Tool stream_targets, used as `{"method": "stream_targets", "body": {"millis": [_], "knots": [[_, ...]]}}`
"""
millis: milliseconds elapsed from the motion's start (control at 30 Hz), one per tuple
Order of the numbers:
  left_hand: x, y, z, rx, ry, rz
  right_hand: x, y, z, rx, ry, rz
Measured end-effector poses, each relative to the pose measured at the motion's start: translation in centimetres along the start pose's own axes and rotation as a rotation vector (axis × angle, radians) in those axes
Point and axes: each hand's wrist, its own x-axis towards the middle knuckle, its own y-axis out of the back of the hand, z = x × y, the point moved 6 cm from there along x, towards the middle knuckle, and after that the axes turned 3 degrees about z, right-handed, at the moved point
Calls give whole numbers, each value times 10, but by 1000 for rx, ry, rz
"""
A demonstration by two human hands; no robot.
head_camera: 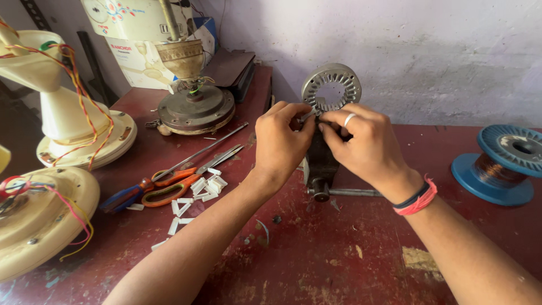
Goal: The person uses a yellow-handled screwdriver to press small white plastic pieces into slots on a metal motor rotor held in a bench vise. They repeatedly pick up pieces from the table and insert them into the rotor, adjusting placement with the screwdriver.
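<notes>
Basically, both hands, left hand (279,141) and right hand (364,144), pinch an insulation strip at the stator core (331,89)'s lower slots; person should seat it squarely above the vise (320,164).

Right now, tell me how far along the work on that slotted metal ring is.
Done: the slotted ring stands upright, clamped in the small vise, and folded white paper strips lie cut beside the orange scissors. In hand: left hand and right hand pinch at the ring's lower slots. Left: the visible slots look empty, and the blue wire spool sits untouched.
</notes>
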Motion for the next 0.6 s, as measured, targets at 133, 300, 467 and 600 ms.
{"method": "stream_targets", "body": {"millis": [133, 300, 467, 600], "knots": [[0, -2, -1, -22, 72, -3, -8, -3, -1, -26, -4, 53], [1, -2, -1, -22, 85, -10, -12, -7, -8, -106, 65, 59], [1, 0, 1, -7, 42, -6, -15, -11, -12, -171, 81, 13], [-1, -1, 2, -12, 23, -27, -15, -14, -12, -196, 57, -44]]}}
